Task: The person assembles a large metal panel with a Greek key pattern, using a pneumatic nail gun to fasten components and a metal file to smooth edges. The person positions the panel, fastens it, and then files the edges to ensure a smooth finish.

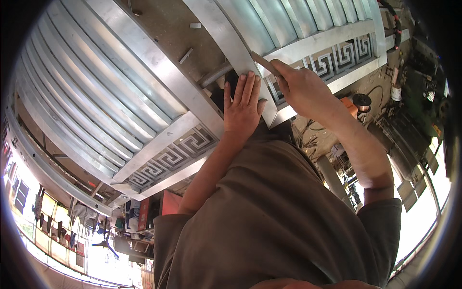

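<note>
My right hand (304,89) is closed round a narrow, flat, brownish bar (265,64) that looks like a file; its far end rests at the inner corner of a silver metal frame panel (236,45). The part inside my fist is hidden. My left hand (243,103) lies with fingers stretched on the frame's side rail, just left of the bar, holding nothing. Beyond my right hand, a strip of angular key-pattern metalwork (332,62) fills the panel's lower section. Ribbed silver slats (293,21) run above it.
To the left lies a second silver panel (159,62) with ribbed slats and similar key-pattern metalwork (168,154). Small metal offcuts (186,55) lie in the gap between panels. A wire spool (361,102) stands at right. A dark cable (397,31) hangs at upper right.
</note>
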Demonstrator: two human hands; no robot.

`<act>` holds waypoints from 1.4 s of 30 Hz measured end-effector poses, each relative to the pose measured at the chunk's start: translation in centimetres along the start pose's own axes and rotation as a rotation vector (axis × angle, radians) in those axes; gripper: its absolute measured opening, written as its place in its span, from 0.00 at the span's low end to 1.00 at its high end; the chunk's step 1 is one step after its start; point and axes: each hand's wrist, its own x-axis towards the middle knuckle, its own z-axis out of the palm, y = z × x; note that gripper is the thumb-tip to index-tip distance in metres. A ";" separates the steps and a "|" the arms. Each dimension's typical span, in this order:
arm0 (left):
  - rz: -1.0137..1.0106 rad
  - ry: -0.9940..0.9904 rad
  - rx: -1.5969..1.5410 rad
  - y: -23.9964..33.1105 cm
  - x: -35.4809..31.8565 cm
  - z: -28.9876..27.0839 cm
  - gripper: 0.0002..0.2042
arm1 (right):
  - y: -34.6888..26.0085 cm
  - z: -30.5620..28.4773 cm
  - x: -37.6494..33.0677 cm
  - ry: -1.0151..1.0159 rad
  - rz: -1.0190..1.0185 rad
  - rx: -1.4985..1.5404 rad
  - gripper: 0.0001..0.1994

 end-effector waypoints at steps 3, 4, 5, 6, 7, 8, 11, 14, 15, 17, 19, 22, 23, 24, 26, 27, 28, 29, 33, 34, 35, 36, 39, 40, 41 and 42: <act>-0.005 -0.021 0.005 0.1 0.0 -0.1 0.36 | -0.1 0.1 0.2 -0.031 -0.008 -0.107 0.18; -0.004 -0.031 0.006 0.1 0.1 -0.2 0.36 | -0.4 0.5 0.0 -0.034 -0.009 -0.185 0.18; -0.002 -0.025 0.008 0.1 0.2 -0.2 0.36 | -0.5 0.7 -0.1 -0.028 -0.027 -0.253 0.19; -0.004 -0.024 0.008 0.1 0.2 -0.2 0.36 | -0.6 0.9 -0.3 -0.031 -0.014 -0.279 0.19; -0.007 -0.022 0.008 0.1 0.2 -0.3 0.35 | -0.6 1.2 -0.5 -0.027 -0.017 -0.289 0.19; -0.005 -0.024 0.015 0.1 0.2 -0.3 0.35 | -0.5 1.4 -0.5 -0.011 -0.028 -0.294 0.20; 0.000 -0.027 0.025 0.2 0.2 -0.3 0.35 | -0.1 1.7 -0.6 0.022 0.001 -0.200 0.20; -0.002 -0.035 0.040 0.1 0.1 -0.2 0.35 | 0.3 1.8 -0.3 0.006 0.021 -0.123 0.19; 0.000 -0.031 0.045 0.1 0.1 -0.1 0.35 | 0.3 1.7 -0.2 0.005 0.004 -0.117 0.19; 0.006 -0.034 0.051 0.1 0.0 0.1 0.36 | 0.3 1.5 -0.1 -0.030 -0.002 -0.098 0.18; 0.006 -0.044 0.052 0.1 0.0 0.1 0.36 | 0.3 1.1 0.4 -0.055 0.010 -0.035 0.17; 0.003 -0.046 0.034 0.1 0.0 0.2 0.36 | -0.2 0.7 0.9 -0.044 -0.006 0.007 0.16; 0.002 -0.057 0.041 0.1 0.0 0.2 0.36 | -0.4 0.5 0.9 -0.026 -0.020 0.007 0.16; 0.000 -0.066 0.042 0.1 0.0 0.2 0.36 | -0.6 0.3 0.8 -0.043 -0.009 0.017 0.17; -0.001 -0.065 0.037 0.0 0.1 0.2 0.36 | -0.9 -0.2 0.6 -0.077 0.009 0.036 0.17; -0.001 -0.057 0.030 0.0 0.1 0.2 0.36 | -0.9 -0.3 0.7 -0.108 0.022 0.011 0.18; -0.002 -0.052 0.015 0.0 0.1 0.2 0.36 | -0.9 -0.5 0.8 -0.141 0.037 -0.013 0.19; -0.005 -0.068 0.019 0.1 0.0 0.1 0.36 | -1.0 -0.4 0.6 -0.141 0.011 -0.034 0.21; -0.009 -0.072 0.017 0.1 0.1 0.0 0.35 | -1.4 0.6 0.8 -0.033 0.006 -0.019 0.18; -0.008 -0.070 0.003 0.1 0.2 -0.1 0.35 | -1.4 0.7 0.7 -0.033 0.005 -0.013 0.17; -0.011 -0.077 0.011 0.1 0.1 -0.1 0.35 | -1.5 0.9 0.6 -0.064 0.036 -0.010 0.17; -0.015 -0.082 0.006 0.1 0.2 -0.1 0.35 | -1.4 1.1 0.7 -0.047 0.011 -0.018 0.17; -0.011 -0.075 0.010 0.0 0.3 -0.1 0.35 | -1.4 1.3 0.8 -0.067 0.034 -0.030 0.17; -0.004 -0.060 -0.001 0.1 0.2 -0.1 0.35 | -1.5 1.4 0.7 -0.076 0.047 -0.017 0.16; -0.009 -0.077 0.007 0.1 0.2 -0.2 0.35 | -1.5 1.4 0.7 -0.057 0.022 0.003 0.16; -0.009 -0.078 0.003 0.1 0.2 -0.2 0.35 | -1.6 1.3 0.6 -0.063 0.034 -0.026 0.16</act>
